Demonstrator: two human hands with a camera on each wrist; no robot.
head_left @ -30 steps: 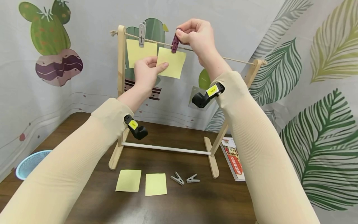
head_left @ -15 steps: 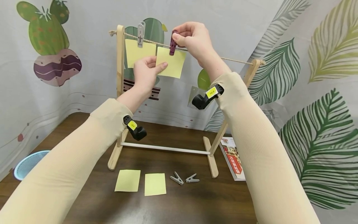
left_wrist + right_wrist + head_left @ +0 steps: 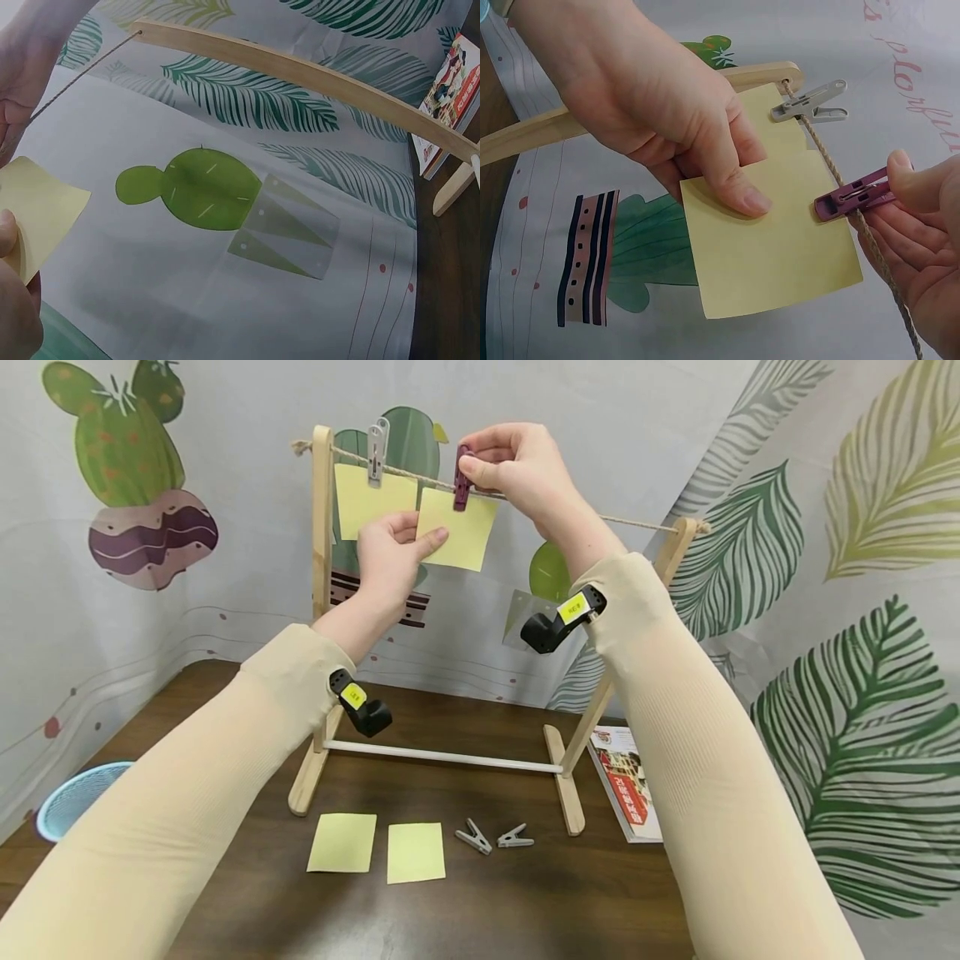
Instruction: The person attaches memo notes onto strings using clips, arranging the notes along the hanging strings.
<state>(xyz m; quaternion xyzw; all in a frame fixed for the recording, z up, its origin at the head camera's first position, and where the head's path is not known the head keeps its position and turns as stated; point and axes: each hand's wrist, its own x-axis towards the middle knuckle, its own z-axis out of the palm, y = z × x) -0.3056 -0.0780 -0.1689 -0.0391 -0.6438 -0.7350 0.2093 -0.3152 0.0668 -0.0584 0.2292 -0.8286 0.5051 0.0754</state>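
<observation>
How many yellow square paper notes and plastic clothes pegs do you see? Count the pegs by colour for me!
Yellow square paper notes: 4
Grey plastic clothes pegs: 3
Purple plastic clothes peg: 1
Total: 8

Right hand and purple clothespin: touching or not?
Touching. The right wrist view shows the right hand with its thumb against the purple clothespin at its handle end.
</observation>
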